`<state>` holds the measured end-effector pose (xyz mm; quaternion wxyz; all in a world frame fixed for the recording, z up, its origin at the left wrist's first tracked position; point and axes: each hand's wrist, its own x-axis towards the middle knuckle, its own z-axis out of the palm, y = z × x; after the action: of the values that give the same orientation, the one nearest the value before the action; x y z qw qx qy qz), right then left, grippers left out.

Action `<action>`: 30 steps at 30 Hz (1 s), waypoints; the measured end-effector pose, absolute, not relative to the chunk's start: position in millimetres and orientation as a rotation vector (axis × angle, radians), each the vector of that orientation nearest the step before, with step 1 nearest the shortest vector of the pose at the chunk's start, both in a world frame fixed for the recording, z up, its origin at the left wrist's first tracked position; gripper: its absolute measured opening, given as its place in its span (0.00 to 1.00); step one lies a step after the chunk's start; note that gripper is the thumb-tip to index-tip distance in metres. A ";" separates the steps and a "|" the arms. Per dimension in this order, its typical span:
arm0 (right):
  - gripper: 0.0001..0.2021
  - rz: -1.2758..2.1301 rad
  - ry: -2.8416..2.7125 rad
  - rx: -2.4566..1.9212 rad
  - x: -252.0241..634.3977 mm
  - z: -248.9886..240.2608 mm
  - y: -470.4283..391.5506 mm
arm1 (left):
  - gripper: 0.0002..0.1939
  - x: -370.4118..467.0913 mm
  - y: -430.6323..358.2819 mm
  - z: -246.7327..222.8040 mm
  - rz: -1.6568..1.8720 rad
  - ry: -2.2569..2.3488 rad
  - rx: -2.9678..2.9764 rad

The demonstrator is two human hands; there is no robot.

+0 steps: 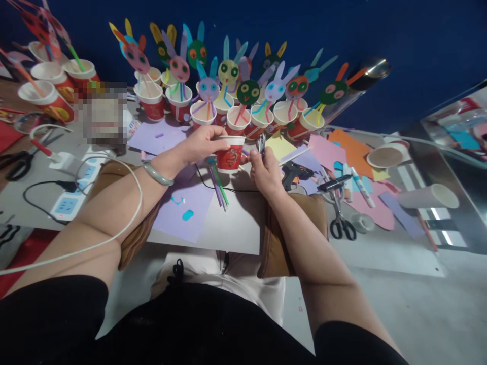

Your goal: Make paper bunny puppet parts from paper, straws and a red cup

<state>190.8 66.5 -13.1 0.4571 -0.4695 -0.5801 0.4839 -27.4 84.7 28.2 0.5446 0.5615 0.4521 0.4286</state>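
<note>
My left hand [205, 144] grips a red paper cup [230, 156] by its rim and side; the cup is upright, with a gold design facing me. My right hand [267, 171] is closed, just right of the cup, around a small metal tool [261, 144] whose shiny end sticks up past the thumb. Its exact kind is not clear, and its lower part is hidden in the fingers. Below the cup, purple and green sticks [219, 186] lie on the white table. A black glue gun [296, 174] rests to the right of my right hand.
Behind my hands stand rows of red cups with paper rabbit figures [209, 90]. Scissors [340, 218], markers [363, 187] and coloured paper [355, 154] lie at right. Purple paper [182, 215] lies in front; a power strip [70, 203] and a white cable [140, 190] are at left.
</note>
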 end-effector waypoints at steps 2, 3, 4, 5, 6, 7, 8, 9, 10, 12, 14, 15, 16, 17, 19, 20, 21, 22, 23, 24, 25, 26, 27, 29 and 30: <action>0.26 1.086 -1.472 -1.176 189.8 -14.6 66.1 | 0.08 -29.2 85.9 27.6 1.036 1.088 1.386; 0.27 1.032 -1.504 -1.185 189.1 -14.2 65.2 | 0.08 -29.9 86.5 27.1 1.039 1.089 1.412; 0.28 1.017 -1.543 -1.181 188.6 -13.3 64.0 | 0.07 -30.3 87.0 26.6 1.038 1.088 1.433; 0.28 1.010 -1.578 -1.172 188.1 -11.9 62.6 | 0.07 -30.6 87.5 26.0 1.034 1.087 1.450; 0.28 1.003 -1.612 -1.163 187.7 -10.3 61.3 | 0.06 -30.7 88.0 25.4 1.031 1.084 1.462; 0.28 0.990 -1.641 -1.158 187.6 -8.5 60.0 | 0.06 -30.7 88.4 24.8 1.030 1.083 1.471; 0.28 0.974 -1.664 -1.158 187.5 -6.7 58.8 | 0.06 -30.7 88.8 24.2 1.034 1.082 1.478; 0.28 0.956 -1.683 -1.160 187.5 -4.9 57.7 | 0.06 -30.8 89.1 23.7 1.038 1.081 1.480; 0.29 0.942 -1.702 -1.161 187.4 -3.3 56.8 | 0.06 -30.9 89.4 23.3 1.042 1.078 1.479; 0.30 0.938 -1.751 -1.154 187.2 -0.5 55.1 | 0.06 -31.2 89.8 22.8 1.040 1.076 1.480; 0.32 0.946 -1.796 -1.143 186.7 1.5 53.7 | 0.06 -31.5 89.9 22.8 1.029 1.083 1.492; 0.32 0.942 -1.814 -1.145 186.4 2.1 53.1 | 0.06 -31.5 89.8 22.9 1.025 1.090 1.503; 0.32 0.935 -1.828 -1.153 186.3 2.3 52.6 | 0.05 -31.5 89.9 22.9 1.025 1.097 1.515; 0.32 0.926 -1.839 -1.163 186.2 2.1 52.2 | 0.05 -31.4 90.0 22.9 1.025 1.104 1.528; 0.31 0.919 -1.854 -1.183 186.5 0.8 51.9 | 0.05 -31.1 90.6 22.2 1.029 1.123 1.564; 0.29 0.925 -1.861 -1.188 186.9 -0.3 51.9 | 0.05 -31.1 91.1 21.5 1.029 1.135 1.587; 0.28 0.932 -1.866 -1.187 187.2 -1.4 52.1 | 0.06 -31.1 91.8 20.7 1.027 1.146 1.613; 0.27 0.935 -1.872 -1.183 187.6 -2.5 52.2 | 0.06 -31.2 92.5 19.9 1.020 1.156 1.641; 0.26 0.935 -1.882 -1.176 188.0 -3.4 52.4 | 0.07 -31.4 93.1 19.0 1.013 1.160 1.669; 0.25 0.931 -1.895 -1.169 188.2 -4.1 52.4 | 0.07 -31.7 93.7 18.2 1.006 1.158 1.694; 0.24 0.926 -1.907 -1.165 188.3 -4.6 52.3 | 0.08 -32.0 94.2 17.4 1.000 1.154 1.718; 0.24 0.925 -1.921 -1.163 188.4 -4.8 52.0 | 0.08 -32.2 94.6 16.7 0.997 1.148 1.739; 0.24 0.927 -1.935 -1.163 188.3 -5.0 51.6 | 0.09 -32.5 94.8 16.0 0.998 1.145 1.755; 0.23 0.933 -1.957 -1.164 188.0 -5.4 50.6 | 0.10 -32.7 95.0 14.8 1.001 1.140 1.782; 0.24 0.932 -1.964 -1.166 187.9 -5.7 50.2 | 0.10 -32.7 95.1 14.3 1.001 1.137 1.792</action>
<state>187.9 50.2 -5.7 0.3310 -0.4460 -0.7514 0.3563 -32.7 95.1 14.3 0.3870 0.7041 0.4468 0.3935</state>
